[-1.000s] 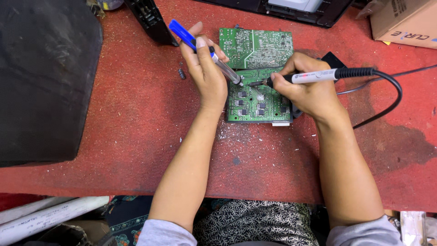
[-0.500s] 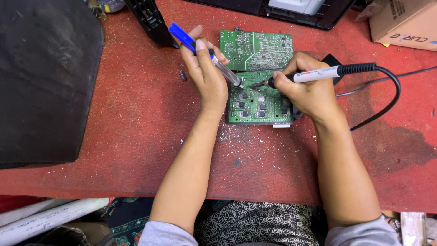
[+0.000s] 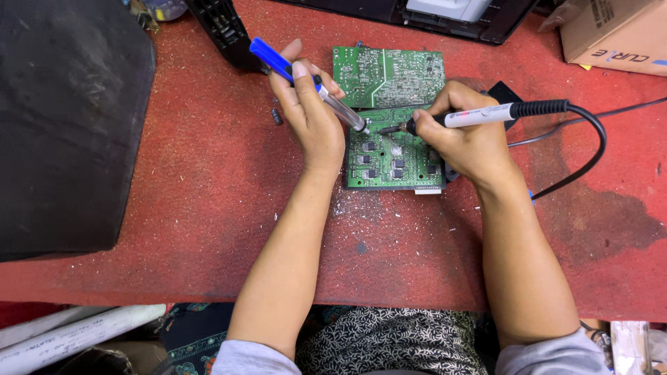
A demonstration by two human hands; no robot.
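Note:
A green circuit board (image 3: 392, 158) lies on the red table top (image 3: 208, 180), with a second green board (image 3: 389, 75) just behind it. My left hand (image 3: 313, 118) grips a blue-and-clear desoldering pump (image 3: 306, 82), whose tip points down at the near board's top edge. My right hand (image 3: 465, 135) holds a white soldering iron (image 3: 486, 114) with a black grip and cable. The iron's tip touches the board right beside the pump's tip.
A large black panel (image 3: 69, 118) covers the table's left side. A black device casing (image 3: 451, 21) sits at the back, a cardboard box (image 3: 615, 35) at the back right. The iron's black cable (image 3: 590, 146) loops to the right. White tubes (image 3: 69, 337) lie below the table edge.
Both hands stay on the board almost unmoved; the tool tips keep to the same spot. The view has shifted only slightly.

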